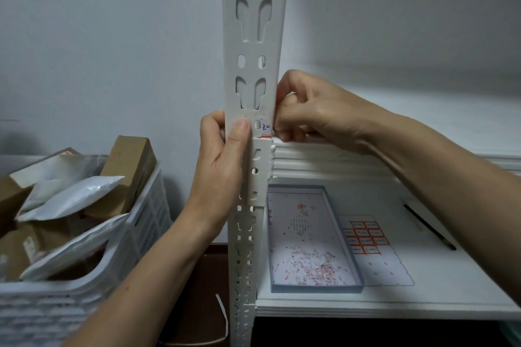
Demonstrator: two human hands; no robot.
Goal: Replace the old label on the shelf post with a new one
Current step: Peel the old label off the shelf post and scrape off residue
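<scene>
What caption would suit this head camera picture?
Left hand grips the shelf post while right hand pinches its label.

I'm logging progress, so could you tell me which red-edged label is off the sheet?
The label on the shelf post, bearing blue handwriting, by the right hand; the others sit in rows on the sheet.

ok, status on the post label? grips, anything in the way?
Left grip holds shelf post, thumb on its front. Right grip pinches label at post's right edge. Nothing covering the label face.
</scene>
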